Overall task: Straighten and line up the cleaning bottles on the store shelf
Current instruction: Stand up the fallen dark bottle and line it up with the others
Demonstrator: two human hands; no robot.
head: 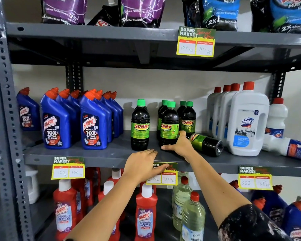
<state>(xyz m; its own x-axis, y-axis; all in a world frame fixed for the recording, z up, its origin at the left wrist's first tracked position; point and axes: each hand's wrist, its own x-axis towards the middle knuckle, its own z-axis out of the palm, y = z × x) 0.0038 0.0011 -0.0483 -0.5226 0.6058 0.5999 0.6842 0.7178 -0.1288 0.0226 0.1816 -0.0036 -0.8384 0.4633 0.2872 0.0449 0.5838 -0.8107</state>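
On the middle shelf (94, 158) stand several dark Sunny bottles with green caps: one alone (140, 126), and a cluster to its right. My right hand (179, 145) wraps the base of the cluster's front Sunny bottle (169, 126), thumb in front, fingers behind its right side. Just right of it a fallen Sunny bottle (205, 144) lies on its side, its cap hidden by my hand. My left hand (142, 164) rests flat on the shelf's front edge below the lone bottle, holding nothing. Blue Harpic bottles (92, 122) stand in rows to the left.
White Domex bottles (247, 122) stand at the right, with a small white bottle lying on its side (292, 148) beyond them. Price tags (68, 168) hang from the shelf edge. Detergent pouches (141, 11) fill the shelf above; red Harpic bottles (146, 211) stand below.
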